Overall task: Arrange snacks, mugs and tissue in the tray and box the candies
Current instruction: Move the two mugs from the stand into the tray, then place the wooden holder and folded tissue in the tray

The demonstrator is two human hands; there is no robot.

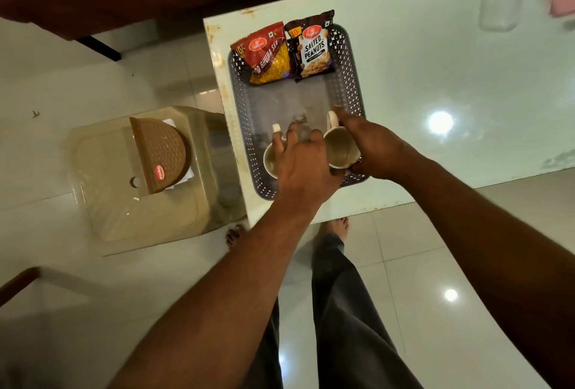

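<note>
Head view, Haldiram's Salted Peanuts packet, Bhujia Sev packet, grey tray

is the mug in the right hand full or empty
Empty: the cream ceramic mug in the right hand shows a bare inner wall and bottom, no liquid.

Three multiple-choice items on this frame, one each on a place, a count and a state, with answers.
1. The Bhujia Sev packet and Salted Peanuts packet lie at the tray's: A far end; B near end; C middle.
2. Mugs in view: A one; B two; C three.
3. The right mug is: A gripped by the right hand; B standing free; C upside down.
Answers: 1 A, both lie against the far wall. 2 B, left mug plus right mug. 3 A, the hand wraps its side.
</note>
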